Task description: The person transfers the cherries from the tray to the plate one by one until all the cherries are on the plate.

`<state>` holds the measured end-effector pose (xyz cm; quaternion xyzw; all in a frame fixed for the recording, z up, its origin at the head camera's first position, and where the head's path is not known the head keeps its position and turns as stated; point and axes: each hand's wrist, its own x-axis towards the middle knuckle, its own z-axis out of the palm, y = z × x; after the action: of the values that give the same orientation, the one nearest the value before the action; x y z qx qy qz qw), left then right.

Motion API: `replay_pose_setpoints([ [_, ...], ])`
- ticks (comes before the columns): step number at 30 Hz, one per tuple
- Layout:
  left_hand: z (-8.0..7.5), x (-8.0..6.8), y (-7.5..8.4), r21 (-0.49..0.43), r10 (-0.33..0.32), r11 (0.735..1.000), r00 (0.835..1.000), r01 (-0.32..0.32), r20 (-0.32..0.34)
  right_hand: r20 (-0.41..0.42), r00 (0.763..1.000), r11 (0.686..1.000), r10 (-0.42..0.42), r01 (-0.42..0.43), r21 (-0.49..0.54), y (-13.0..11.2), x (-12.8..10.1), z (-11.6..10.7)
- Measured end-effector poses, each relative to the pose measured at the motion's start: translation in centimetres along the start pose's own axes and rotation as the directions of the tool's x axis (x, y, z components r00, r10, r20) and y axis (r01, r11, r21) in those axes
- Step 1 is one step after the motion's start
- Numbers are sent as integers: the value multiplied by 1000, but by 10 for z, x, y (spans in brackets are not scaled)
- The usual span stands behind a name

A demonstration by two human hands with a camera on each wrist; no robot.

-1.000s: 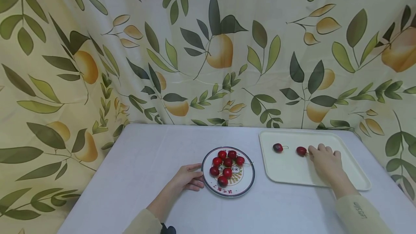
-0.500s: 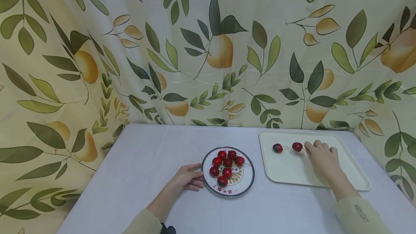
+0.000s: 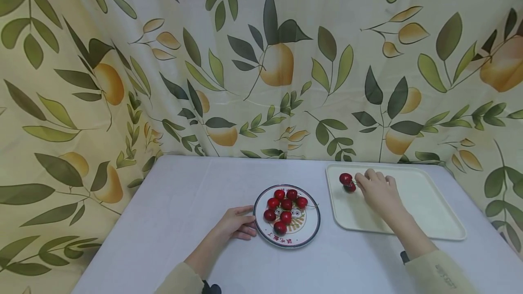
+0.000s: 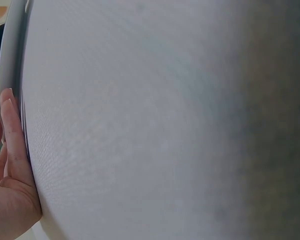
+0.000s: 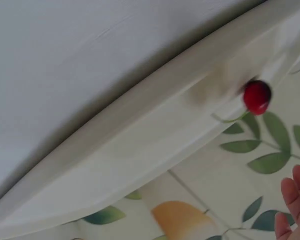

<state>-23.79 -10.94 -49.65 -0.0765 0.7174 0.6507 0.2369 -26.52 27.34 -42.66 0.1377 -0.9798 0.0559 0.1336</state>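
Note:
In the head view my right hand (image 3: 380,194) is over the left part of the cream tray (image 3: 425,203). Its fingertips pinch a red cherry (image 3: 345,178) by the stem. Just below, a second, darker cherry (image 3: 349,188) overlaps it in this view. The right wrist view shows one cherry (image 5: 257,97) with a green stem, and some fingers (image 5: 295,195) at the right edge. My left hand (image 3: 236,223) holds the left rim of a round white plate (image 3: 267,236); its fingers (image 4: 15,135) lie along the outer side. Several cherries (image 3: 286,204) sit on the plate.
Both plate and tray stand on a white tablecloth (image 3: 184,194), the tray to the plate's right. Behind the table hangs a curtain (image 3: 245,117) printed with fruit and leaves. The tray has a low raised edge.
My right hand has moved left across the tray, bringing the cherry from its right side to just above the darker cherry. The left hand and plate have stayed put.

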Motion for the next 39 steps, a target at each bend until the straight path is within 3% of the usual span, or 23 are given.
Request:
replay_pose_setpoints([
  [10, 0, 0, -1, 18, -1, 1000, 1000, 1, -16, -74, 986, 989, -149, 149, 2, -47, -1, 9],
  [21, 0, 1, -1, 31, -11, 999, 999, 11, -30, -58, 966, 968, -253, 252, -17, -85, -8, 26],
  [29, 0, 0, -1, 30, -9, 1000, 1000, 9, -26, -11, 959, 959, -283, 283, -11, -99, -11, 38],
  [39, 1, 0, 0, 30, -24, 999, 999, 25, -30, 99, 960, 964, -263, 265, -2, -102, -12, 47],
])
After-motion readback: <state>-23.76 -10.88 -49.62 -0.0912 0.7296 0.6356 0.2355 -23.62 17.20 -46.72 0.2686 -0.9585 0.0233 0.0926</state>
